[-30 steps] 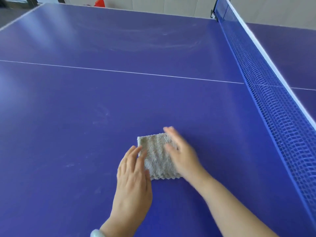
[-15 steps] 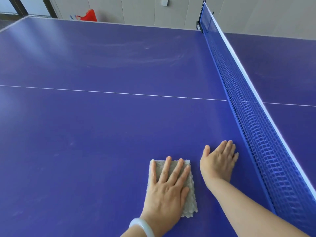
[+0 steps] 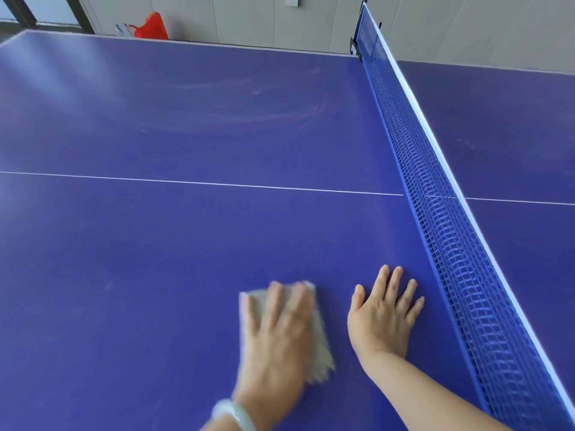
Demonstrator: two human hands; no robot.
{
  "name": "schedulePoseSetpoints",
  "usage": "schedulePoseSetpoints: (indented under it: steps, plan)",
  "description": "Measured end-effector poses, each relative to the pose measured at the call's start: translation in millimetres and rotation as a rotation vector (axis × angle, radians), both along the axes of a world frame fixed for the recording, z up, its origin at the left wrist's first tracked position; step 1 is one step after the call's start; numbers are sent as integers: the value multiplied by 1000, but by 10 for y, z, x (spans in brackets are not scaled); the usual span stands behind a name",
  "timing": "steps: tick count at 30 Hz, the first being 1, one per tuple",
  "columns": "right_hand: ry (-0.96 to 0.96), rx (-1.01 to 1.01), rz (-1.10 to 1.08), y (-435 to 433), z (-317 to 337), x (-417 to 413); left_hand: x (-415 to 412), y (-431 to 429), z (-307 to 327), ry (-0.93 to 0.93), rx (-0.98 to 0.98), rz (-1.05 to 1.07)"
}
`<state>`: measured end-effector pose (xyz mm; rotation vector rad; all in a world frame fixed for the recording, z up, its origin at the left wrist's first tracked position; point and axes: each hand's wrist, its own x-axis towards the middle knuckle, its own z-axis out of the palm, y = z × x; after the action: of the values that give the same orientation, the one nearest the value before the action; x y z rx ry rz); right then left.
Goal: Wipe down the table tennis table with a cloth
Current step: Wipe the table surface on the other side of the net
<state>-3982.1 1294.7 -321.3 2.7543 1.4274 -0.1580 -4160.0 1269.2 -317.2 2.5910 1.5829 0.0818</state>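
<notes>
head view: the left hand lies flat with straight, spread fingers on the grey cloth, pressing it to the blue table tennis table in the lower centre of the frame; both are blurred, so the cloth's edges are hard to make out, perhaps folded. a pale bangle circles that wrist at the bottom edge. the right hand rests palm down on the bare table just right of the cloth, fingers straight and slightly fanned, holding nothing, close beside the blue net running from top centre to lower right. a white centre line crosses mid-frame. faint smears show in the upper half. a red bag sits beyond the table's far edge, upper left.
</notes>
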Motion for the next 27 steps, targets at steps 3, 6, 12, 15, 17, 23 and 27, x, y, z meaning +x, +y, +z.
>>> schedulePoseSetpoints:
  steps: [3,6,12,15,17,23,27]
  plan:
    - [18,-10,-4,4,-14,15,410,-249,20,-75,-36,-143]
    - [-8,-15,7,0,-23,18,36,108,25,-32,19,-125]
    - [-7,-56,13,-10,9,-11,-977,651,9,30,-75,328]
    - [-4,-52,37,-31,32,-10,-945,627,-32,26,-69,345]
    - [-4,-7,111,-79,37,-23,-924,639,-13,6,-83,342]
    - [142,142,386,273,25,-857,-954,653,17,-15,-120,319]
    - [161,162,188,759,36,-1280,-983,664,29,-49,-118,283]
